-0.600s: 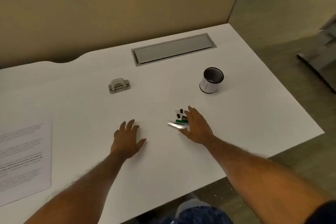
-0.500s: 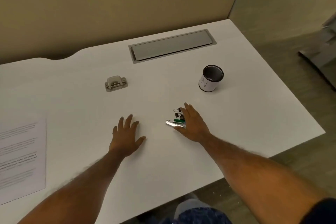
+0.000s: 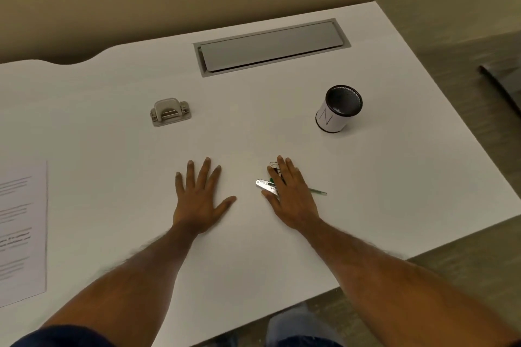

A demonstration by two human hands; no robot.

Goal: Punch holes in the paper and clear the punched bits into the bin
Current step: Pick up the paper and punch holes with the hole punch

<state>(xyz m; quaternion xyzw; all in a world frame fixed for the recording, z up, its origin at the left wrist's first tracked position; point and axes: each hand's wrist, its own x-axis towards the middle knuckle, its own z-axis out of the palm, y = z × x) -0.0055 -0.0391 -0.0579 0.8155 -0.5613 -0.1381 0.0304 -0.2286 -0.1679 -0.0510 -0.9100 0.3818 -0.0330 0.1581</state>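
Note:
A grey hole punch [image 3: 170, 112] stands on the white desk [image 3: 112, 166], far from both hands. A printed sheet of paper [image 3: 21, 231] lies at the left edge, partly cut off by the frame. A small black mesh cup with a white label [image 3: 337, 110] stands at the right. My left hand [image 3: 200, 197] lies flat on the desk, fingers spread, holding nothing. My right hand [image 3: 290, 191] rests flat, palm down, over a small pile: a metal stapler [image 3: 265, 186], a green pen [image 3: 317, 191] and black binder clips [image 3: 273, 166].
A grey cable-tray lid [image 3: 270, 46] is set into the desk at the back. A beige partition wall runs behind the desk. The desk's right and front edges drop to a grey floor.
The camera has tilted and shifted a little. My left hand has spread flat slightly further forward. My right hand stays on the pile, with the pen's tip showing to its right.

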